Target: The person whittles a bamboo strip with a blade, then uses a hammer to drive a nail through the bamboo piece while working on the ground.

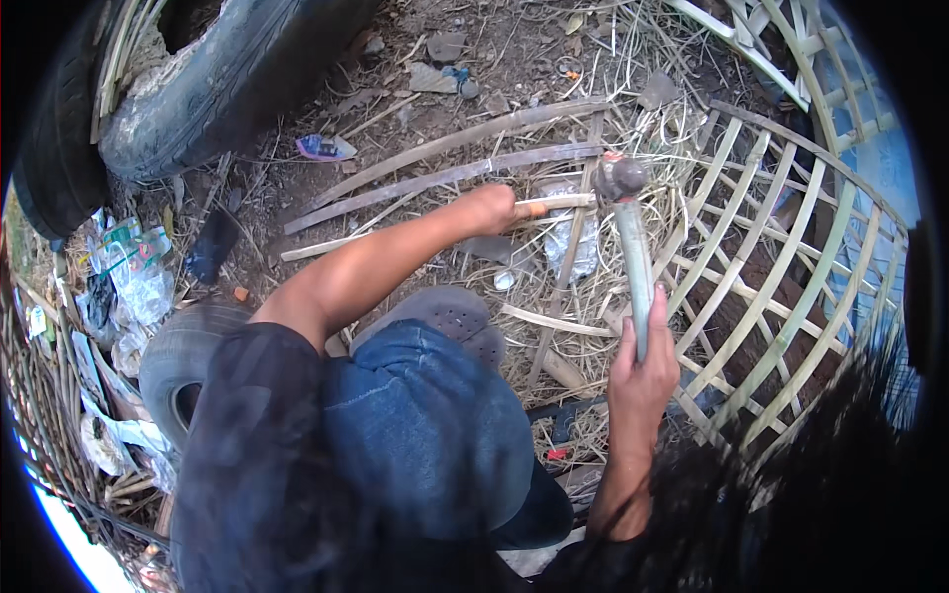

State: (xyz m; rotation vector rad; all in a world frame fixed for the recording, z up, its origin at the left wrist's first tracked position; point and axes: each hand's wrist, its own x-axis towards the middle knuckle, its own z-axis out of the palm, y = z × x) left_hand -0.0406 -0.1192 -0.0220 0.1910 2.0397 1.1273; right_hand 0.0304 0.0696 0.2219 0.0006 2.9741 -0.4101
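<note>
At far left, a fence of thin brown sticks (40,395) stands beside crumpled clear and white plastic litter (138,282). A worn black rubber tyre (198,109) leans above, and a smaller grey tyre (178,356) sits lower, partly behind the person's dark sleeve (262,395). A shiny blue and purple packet (325,147) lies on the brown, straw-strewn ground (499,54). Toward the middle, a grey perforated clog (445,311) shows past the blue denim knee (425,425).

Two long, flat brownish strips (435,180) arch above the left hand (489,210), whose fingers are curled closed around a narrow pale split strip (568,201). That strip points right, its far end at the hammer's head. Just below is a crumpled whitish sheet (571,242).

The hammer (636,262), with a dark rounded metal head and grey-green shaft, slants down to the right hand (643,381), whose fingers are closed about its lower end. Whether the head touches the strip cannot be told. At right stands an open lattice of pale green woven strips (781,267), with blue sheeting (880,178) behind it.
</note>
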